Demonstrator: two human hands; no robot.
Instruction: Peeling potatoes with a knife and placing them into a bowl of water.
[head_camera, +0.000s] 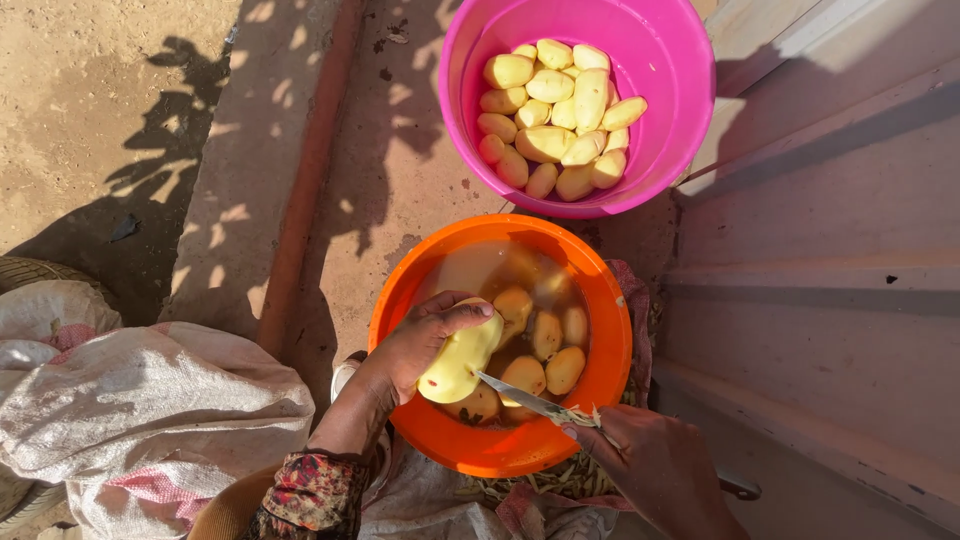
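Note:
My left hand grips a mostly peeled yellow potato over the orange bowl. My right hand holds a knife whose blade tip touches the potato's lower right side. Strips of peel cling to the knife near my fingers. The orange bowl holds murky water with several unpeeled potatoes in it. Beyond it stands a pink bucket with a heap of peeled yellow potatoes.
A white woven sack lies at the lower left on the ground. A cloth with peelings lies under the orange bowl. A pale wall or door fills the right side. Sandy ground and a concrete strip lie to the left.

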